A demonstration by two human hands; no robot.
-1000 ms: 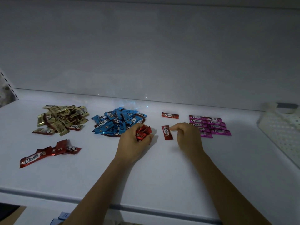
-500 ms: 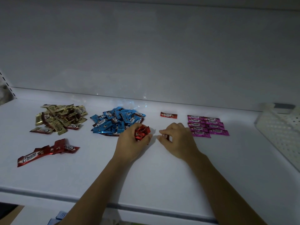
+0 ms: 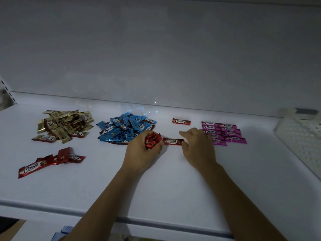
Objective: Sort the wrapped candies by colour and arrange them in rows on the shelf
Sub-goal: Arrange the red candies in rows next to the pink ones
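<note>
1. The white shelf (image 3: 107, 192) runs across the view, and both forearms reach in over its front edge.
2. At front left, a few loose red foil-wrapped candies (image 3: 52, 160) lie in a ragged string.
3. The left hand (image 3: 142, 155) is curled round a crumpled bunch of red wrapped candies (image 3: 152, 140), resting on the shelf.
4. Just right of it, a single red wrapped candy (image 3: 172, 141) lies flat and crosswise. The right hand (image 3: 198, 150) sits at its right end, loosely open, with thumb and forefinger apart on either side of that end; contact cannot be told.
5. Behind the left hand is a heap of blue wrapped candies (image 3: 121, 129), and further left a heap of gold wrapped candies (image 3: 64, 126).
6. Right of the right hand, pink wrapped candies (image 3: 225, 133) lie in tidy rows.
7. Farther back, another red wrapped candy (image 3: 181, 121) lies alone.
8. A white perforated plastic basket (image 3: 298, 140) stands at far right.
</note>
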